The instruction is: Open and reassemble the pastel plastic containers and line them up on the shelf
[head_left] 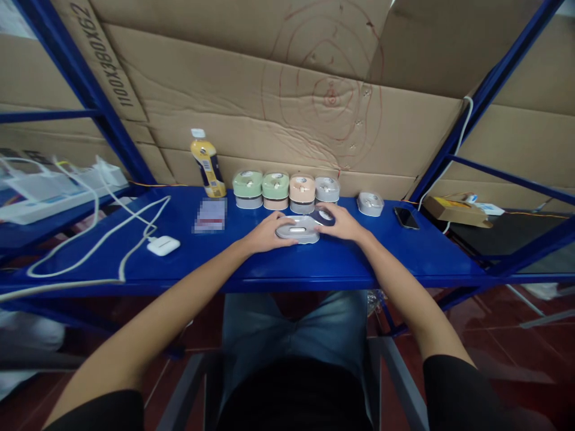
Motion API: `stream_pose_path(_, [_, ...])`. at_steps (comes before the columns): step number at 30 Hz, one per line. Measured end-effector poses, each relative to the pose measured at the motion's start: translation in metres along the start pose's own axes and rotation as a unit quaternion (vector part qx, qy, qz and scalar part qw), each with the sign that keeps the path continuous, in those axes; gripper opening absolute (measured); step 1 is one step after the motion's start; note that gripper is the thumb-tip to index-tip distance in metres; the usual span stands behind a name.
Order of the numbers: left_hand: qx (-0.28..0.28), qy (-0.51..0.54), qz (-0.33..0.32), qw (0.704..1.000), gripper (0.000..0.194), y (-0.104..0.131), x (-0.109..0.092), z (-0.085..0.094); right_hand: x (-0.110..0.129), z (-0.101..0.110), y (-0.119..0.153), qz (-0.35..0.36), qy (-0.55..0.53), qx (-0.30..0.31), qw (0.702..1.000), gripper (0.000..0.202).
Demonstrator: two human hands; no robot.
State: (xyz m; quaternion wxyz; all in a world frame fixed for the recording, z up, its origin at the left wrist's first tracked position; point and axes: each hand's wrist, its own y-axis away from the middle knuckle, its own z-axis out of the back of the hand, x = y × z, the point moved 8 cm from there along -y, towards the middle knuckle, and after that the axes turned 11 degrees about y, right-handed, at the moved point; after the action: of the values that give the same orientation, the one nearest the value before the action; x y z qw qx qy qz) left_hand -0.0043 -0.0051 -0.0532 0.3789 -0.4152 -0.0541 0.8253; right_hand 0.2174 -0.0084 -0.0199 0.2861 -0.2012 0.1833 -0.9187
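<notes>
Near the front middle of the blue table, a pale grey oval case (297, 231) lies with a slot-like mark on its top. My left hand (269, 232) is closed around its left end, thumb on top. My right hand (339, 222) curls over a dark, glossy piece with a pale round label (324, 218), held between thumb and fingers. This piece meets the right end of the grey case; whether the two are joined I cannot tell. Just behind stand green cases (248, 183), a peach case (302, 188) and a grey case (327, 190) in a row, under clear covers.
One small grey case (370, 203) and a phone (406, 218) lie to the right. On the left are a yellow drink bottle (208, 164), a blurred-out card (211, 215), a white earbud case (163, 245) and looping white cables (121, 263). Cardboard (224, 90) walls the back.
</notes>
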Motion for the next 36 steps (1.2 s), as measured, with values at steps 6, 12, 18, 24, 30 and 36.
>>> stream_pose_path(6, [0.011,0.021,-0.009,1.000,0.061,-0.002,0.003,-0.002,-0.056,0.009,0.020,-0.097,0.011,0.042,0.994,0.076])
stream_pose_path(12, [-0.036,0.010,0.008,0.999,0.064,-0.005,0.018,0.017,-0.077,0.009,0.024,-0.136,0.022,0.070,0.988,0.077])
stream_pose_path(18, [-0.089,-0.035,0.081,0.992,0.057,-0.004,0.049,0.037,-0.079,0.001,0.025,-0.123,0.049,0.125,0.983,0.087])
stream_pose_path(24, [-0.090,-0.017,0.034,0.995,0.048,-0.004,0.036,0.034,-0.087,0.004,0.027,-0.152,0.067,0.143,0.976,0.104])
stream_pose_path(30, [-0.052,0.001,-0.054,0.997,0.077,-0.004,-0.001,0.016,-0.066,0.035,0.021,-0.114,0.010,-0.028,0.993,0.083])
stream_pose_path(36, [-0.044,0.013,-0.023,0.999,0.105,-0.008,-0.005,-0.001,0.012,0.011,0.002,0.062,-0.059,-0.034,0.996,0.079])
